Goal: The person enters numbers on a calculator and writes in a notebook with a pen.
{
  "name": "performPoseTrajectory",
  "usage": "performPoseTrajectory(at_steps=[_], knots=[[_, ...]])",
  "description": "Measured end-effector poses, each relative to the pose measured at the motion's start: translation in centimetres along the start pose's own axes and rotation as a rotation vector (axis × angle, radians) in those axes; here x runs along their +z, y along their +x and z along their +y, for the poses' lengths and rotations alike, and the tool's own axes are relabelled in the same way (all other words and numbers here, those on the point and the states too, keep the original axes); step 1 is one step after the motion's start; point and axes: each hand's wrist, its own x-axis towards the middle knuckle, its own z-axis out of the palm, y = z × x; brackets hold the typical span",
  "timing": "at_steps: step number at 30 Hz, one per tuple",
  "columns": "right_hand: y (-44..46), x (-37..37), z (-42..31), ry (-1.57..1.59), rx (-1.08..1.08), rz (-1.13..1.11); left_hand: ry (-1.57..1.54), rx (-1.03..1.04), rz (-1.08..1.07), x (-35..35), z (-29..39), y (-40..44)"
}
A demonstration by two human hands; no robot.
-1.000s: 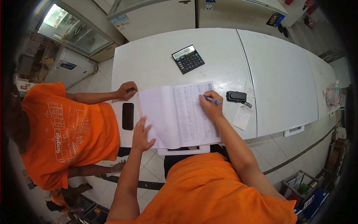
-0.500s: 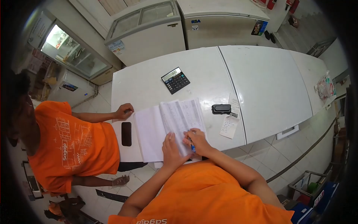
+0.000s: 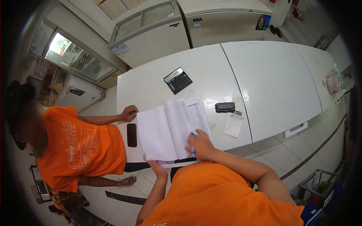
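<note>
An open stack of papers (image 3: 156, 130) lies on the white table, with a page on its right half lifted and curved over a printed sheet (image 3: 196, 113). My right hand (image 3: 201, 145) is closed round a blue pen (image 3: 193, 153) and rests on the lower right of the pages. At the lower left corner of the papers is my left hand (image 3: 156, 168), its fingers partly hidden by the sheets' edge. A black phone (image 3: 132, 135) lies left of the papers, and a calculator (image 3: 178, 80) lies beyond them.
A person in an orange shirt (image 3: 85, 147) stands at the left, one hand (image 3: 129, 113) on the table. Right of the papers lie a black case (image 3: 225, 107) and a receipt (image 3: 233, 125). Chest freezers (image 3: 154, 43) stand beyond; a plastic bag (image 3: 333, 81) is at the far right.
My left hand has moved from the middle of the pages to their lower left corner. The right-hand pages have turned further, now showing a mostly blank side. My right hand still holds the pen.
</note>
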Motion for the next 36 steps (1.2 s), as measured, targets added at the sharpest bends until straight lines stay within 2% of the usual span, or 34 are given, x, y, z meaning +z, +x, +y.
performPoseTrajectory(at_steps=[2, 3, 5, 6, 7, 8, 9, 10, 12, 15, 18, 21, 22, 24, 27, 30, 31, 34, 36], knots=[[2.0, 0.6, -0.8, 0.23, 0.045, -0.216, 0.584, 0.552, -0.035, 2.6, 4.0, -2.3], [2.7, 1.8, -1.3, 0.452, 0.011, -0.15, 0.624, 0.738, -0.164, 3.1, 4.7, -2.3], [3.8, 3.0, -2.7, 0.898, -0.064, -0.021, 1.114, 0.527, -0.09, 4.5, 4.6, -2.6], [3.7, 2.7, -3.0, 1.063, -0.014, -0.081, 1.357, 0.404, -0.041, 4.7, 4.6, -2.5], [3.4, 0.5, -3.9, 1.224, 0.044, -0.137, 1.3, 0.395, 0.005, 4.2, 4.0, -1.7], [3.1, -1.0, -4.1, 1.385, 0.109, -0.199, 1.094, 0.319, 0.016, 3.1, 3.0, -0.7], [3.0, -0.6, -2.5, 1.14, 0.026, -0.106, 0.885, 0.244, 0.03, 1.9, 1.9, 0.4], [2.5, -1.4, -1.6, 0.948, 0.091, -0.111, 0.674, 0.169, 0.047, 1.1, 1.5, 1.0], [1.6, -2.8, 0.0, 0.559, 0.206, -0.118, 0.676, 0.116, 0.128, 0.0, 1.0, 1.5], [0.4, -2.8, 2.4, 0.192, -0.098, 0.019, 0.667, 0.085, 0.177, -0.4, 1.1, 2.1], [-0.6, -1.7, 3.4, -0.042, -0.255, 0.107, 0.676, 0.077, 0.199, -0.4, 0.7, 2.0], [-0.7, -1.4, 3.4, -0.067, -0.275, 0.176, 0.596, 0.124, 0.129, 0.6, 0.5, 0.2], [-0.8, -0.8, 3.7, 0.11, -0.152, 0.221, 0.555, 0.149, 0.085, 1.2, 0.8, -0.5], [-1.3, 0.9, 4.4, 0.465, 0.097, 0.292, 0.734, 0.387, -0.747, 1.3, 1.5, -1.3], [-1.3, -1.5, 4.7, 0.647, 0.309, 0.346, 0.406, -0.082, -0.923, 3.9, 7.0, -3.0], [-1.0, -2.6, 4.3, 0.608, 0.434, 0.342, 1.083, 0.284, -0.327, 2.1, 3.4, -3.7], [-1.1, -2.8, 4.4, 0.483, 0.467, 0.319, 1.315, -0.014, -0.283, 2.0, 2.7, -3.9], [-2.0, -2.0, 5.3, 0.421, 0.42, 0.319, 1.425, -0.092, -0.353, 1.3, 1.3, -4.0], [-2.5, -1.6, 5.6, 0.374, 0.399, 0.318, 1.384, -0.012, -0.346, 1.1, 0.5, -4.0]])
